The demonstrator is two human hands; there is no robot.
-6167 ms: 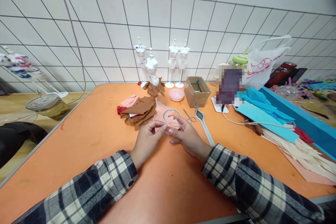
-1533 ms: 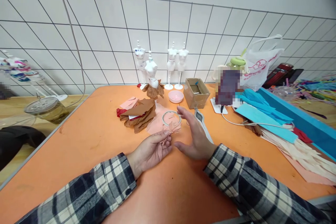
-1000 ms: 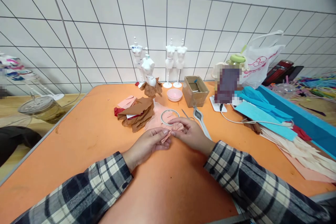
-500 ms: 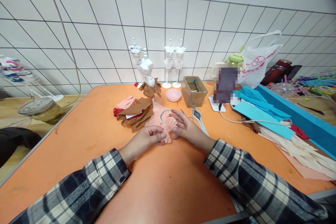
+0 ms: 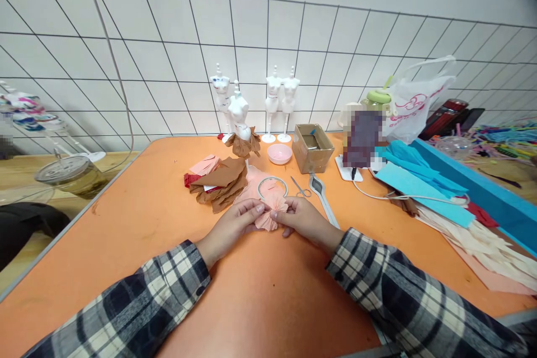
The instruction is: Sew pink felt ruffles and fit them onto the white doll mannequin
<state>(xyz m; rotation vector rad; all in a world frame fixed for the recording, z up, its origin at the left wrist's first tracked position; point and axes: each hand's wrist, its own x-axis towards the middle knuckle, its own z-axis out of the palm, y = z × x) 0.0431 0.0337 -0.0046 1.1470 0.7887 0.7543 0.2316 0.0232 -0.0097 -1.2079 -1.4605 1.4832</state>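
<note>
Between my two hands is a gathered piece of peach crepe paper [image 5: 267, 222], pleated and fanned out at top and bottom. My left hand [image 5: 245, 215] pinches it from the left side, thumb on top. From the right, my right hand [image 5: 300, 217] closes on it with thumb and fingers near its middle. Just behind the paper lies a roll of tape or ring [image 5: 272, 179], partly covered by it. More peach crepe paper [image 5: 251, 178] spreads flat on the table under the ring. Small scissors [image 5: 301, 186] rest to the right of the ring.
Brown crepe paper sheets [image 5: 222, 182] lie left. Behind stand small white mannequins [image 5: 239, 109], a pink bowl [image 5: 279, 153] and a cardboard box [image 5: 312, 148]. On the right are a propped phone [image 5: 362, 137], a cable, blue paper [image 5: 423, 190] and a plastic bag [image 5: 415, 106].
My right hand has come down and closed in on the crepe paper's middle, uncovering the scissors. The paper's lower part is fanned wider. The view has shifted slightly.
</note>
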